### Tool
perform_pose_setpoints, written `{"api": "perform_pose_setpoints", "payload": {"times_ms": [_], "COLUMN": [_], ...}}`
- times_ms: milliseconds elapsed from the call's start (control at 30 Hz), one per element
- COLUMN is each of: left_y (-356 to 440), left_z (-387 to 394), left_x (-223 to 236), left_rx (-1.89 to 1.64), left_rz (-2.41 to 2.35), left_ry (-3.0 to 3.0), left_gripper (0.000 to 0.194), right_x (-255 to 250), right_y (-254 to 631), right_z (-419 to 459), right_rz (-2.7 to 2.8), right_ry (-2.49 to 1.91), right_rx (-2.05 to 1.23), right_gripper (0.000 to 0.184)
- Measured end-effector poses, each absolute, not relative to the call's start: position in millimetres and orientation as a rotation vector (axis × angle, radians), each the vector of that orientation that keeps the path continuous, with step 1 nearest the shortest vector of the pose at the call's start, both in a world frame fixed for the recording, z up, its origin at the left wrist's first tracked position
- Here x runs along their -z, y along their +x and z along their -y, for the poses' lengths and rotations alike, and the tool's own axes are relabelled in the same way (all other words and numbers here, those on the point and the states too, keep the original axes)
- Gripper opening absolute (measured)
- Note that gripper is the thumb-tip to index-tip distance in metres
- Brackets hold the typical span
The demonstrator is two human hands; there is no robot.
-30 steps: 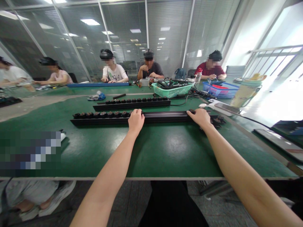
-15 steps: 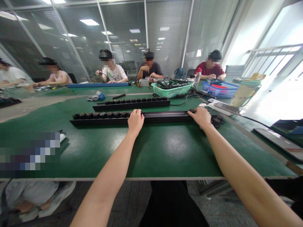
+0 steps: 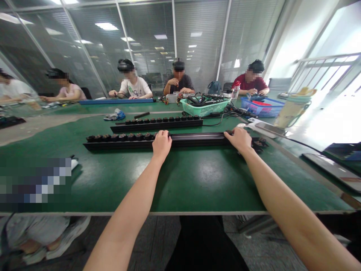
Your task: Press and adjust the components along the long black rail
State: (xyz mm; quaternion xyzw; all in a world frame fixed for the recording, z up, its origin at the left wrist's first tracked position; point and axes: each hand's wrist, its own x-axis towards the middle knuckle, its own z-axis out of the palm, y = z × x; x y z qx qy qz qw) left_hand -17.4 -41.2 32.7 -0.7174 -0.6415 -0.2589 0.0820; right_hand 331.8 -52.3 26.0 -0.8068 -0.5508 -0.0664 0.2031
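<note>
A long black rail [image 3: 197, 139], like a power strip housing, lies across the green table in front of me. A row of dark round socket-like modules [image 3: 121, 137] sits along its left part, and more modules [image 3: 259, 143] show at its right end. At the right end of the left row, my left hand [image 3: 162, 145] is closed over the rail. Farther right, my right hand [image 3: 239, 140] grips the rail, its thumb against a dark module [image 3: 229, 132]. Between my hands the rail shows a bare channel. Most fingertips are hidden behind it.
Behind lies a second black rail [image 3: 158, 123] with modules. A green basket [image 3: 205, 110] of cables, a blue basket [image 3: 263, 107], a cup [image 3: 293, 109] and a phone [image 3: 270, 128] stand or lie beyond. Co-workers [image 3: 135, 86] sit across the green table [image 3: 197, 184].
My hands and the rail hold the same place. Across the table, a co-worker in a white shirt has lowered a raised hand toward the table.
</note>
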Motion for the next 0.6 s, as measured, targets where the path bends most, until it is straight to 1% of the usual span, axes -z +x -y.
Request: {"api": "perform_pose_setpoints", "payload": {"times_ms": [167,600], "left_y": [-17.5,-18.3], "left_z": [41.4,40.3], "left_x": [-32.4,-32.0], "left_rx": [0.780,0.781], "left_rz": [1.903,1.908], "left_ry": [-2.138,-2.143], "left_gripper": [0.027,0.029], "right_x": [-25.3,-27.5], "right_y": [332.3,329.8], "right_z": [52.1,54.7], "right_rz": [1.556,1.570], "right_ry": [-2.241,-2.250], "right_rx": [0.213,0.208], "right_gripper": [0.047,0.045]}}
